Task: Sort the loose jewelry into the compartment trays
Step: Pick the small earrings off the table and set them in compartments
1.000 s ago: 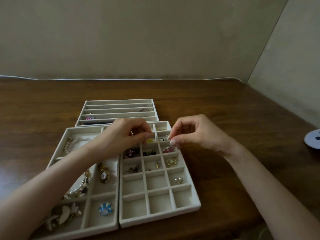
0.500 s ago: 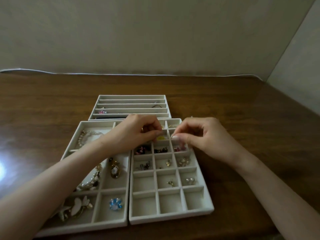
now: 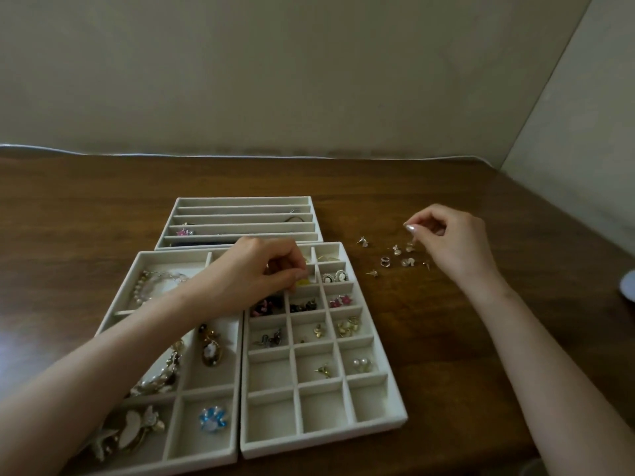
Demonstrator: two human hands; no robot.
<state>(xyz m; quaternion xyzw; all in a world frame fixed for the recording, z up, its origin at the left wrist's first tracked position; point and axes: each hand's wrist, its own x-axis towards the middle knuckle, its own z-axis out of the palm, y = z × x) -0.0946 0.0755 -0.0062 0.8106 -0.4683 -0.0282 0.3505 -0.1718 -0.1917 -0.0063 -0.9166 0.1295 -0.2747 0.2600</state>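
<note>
Over the far end of the cream felt tray with the small square cells (image 3: 323,439), my left hand (image 3: 254,273) hangs with its fingers curled down. The tips meet at a small yellow piece (image 3: 303,282) lying in one cell. I cannot tell whether I grip it or only touch it.

My right hand (image 3: 453,242) is well apart from the left, out over the bare brown wooden counter (image 3: 446,338). Thumb and forefinger are pinched together just above the scatter of loose silver and gold stud earrings (image 3: 407,262) that lies beside the tray. Whether a stud sits in that pinch is too small to tell.

These studs look feather-light and hard, with thin posts that could bend or prick. Smooth metal on smooth wood will likely skid, so I judge it best to nip each one by its decorated head and lift it straight up.

Many cells already hold pairs: oval cameo studs (image 3: 335,277), pink flower studs (image 3: 340,300) and round pearl studs (image 3: 360,364). The near rows are mostly free.

Left of this tray, touching it, sits a cream tray with larger compartments (image 3: 171,254) that holds bracelets and brooches. Behind both stands a cream tray with long slots (image 3: 240,199).
</note>
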